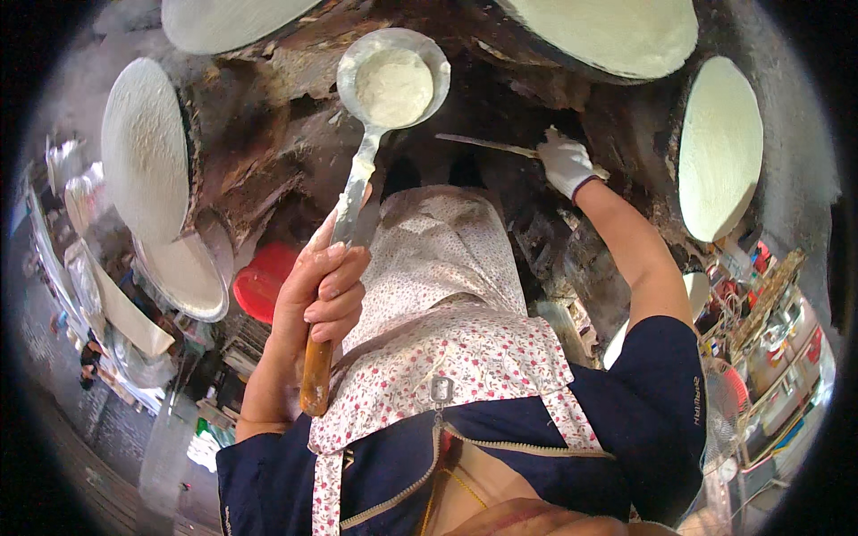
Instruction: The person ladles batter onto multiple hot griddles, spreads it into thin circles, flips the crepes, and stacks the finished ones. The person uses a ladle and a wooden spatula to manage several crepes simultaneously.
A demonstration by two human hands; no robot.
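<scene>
My bare left hand [328,291] is closed around the wooden-handled metal ladle [392,77]. Its bowl, turned up in front of me, holds a thick pale mass [397,87], and pale smears mark its shaft. My right hand [566,157], in a white glove, grips a thin stick [486,143] that points left across the dark gap before me. Large round surfaces with a pale coating surround both hands: one at the left [147,151], one at the right [720,149], and two at the top [617,30], [234,20]. My right hand is apart from them.
A red plastic container [268,281] stands near my left forearm, beside a round pan with a pale surface [184,275]. Rough brown walls [234,127] lie between the round surfaces. Wire mesh [720,415] and cluttered shelves are at the right. People are far off at the left.
</scene>
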